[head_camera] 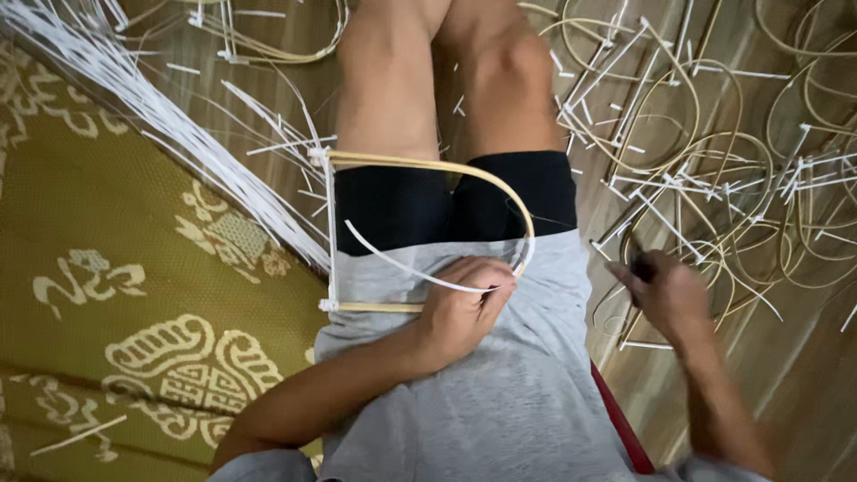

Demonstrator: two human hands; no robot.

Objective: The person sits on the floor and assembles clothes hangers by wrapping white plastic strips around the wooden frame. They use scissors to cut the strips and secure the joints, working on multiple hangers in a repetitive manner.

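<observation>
1. Head view, looking down: a seated person in a grey shirt (500, 393) and black shorts (402, 205) has bare knees pointing to the top of the picture.
2. The left hand (464, 308) rests over the lap with its fingers curled shut around a bent bamboo frame (428, 163), gripping it at the lower rail near the curved end.
3. The frame is D-shaped: a straight white strip (332, 232) forms its left side, tied at both corners, and the yellowish bow arches to the right across the shorts.
4. A loose thin white strip (393, 261) curves across the inside of the frame and ends at the left hand's fingers.
5. The right hand (665, 290) hovers to the right of the body, above the wooden floor (803, 384), closed on a small dark object (641, 265); blur makes it impossible to tell what it is.
6. A pile of finished bamboo hoops with white ties (714, 152) lies on the floor just beyond the right hand.
7. A bundle of long white strips (178, 134) fans diagonally across the upper left, reaching the frame's left side.
8. A green mat with pale patterns (134, 295) covers the floor on the left.
</observation>
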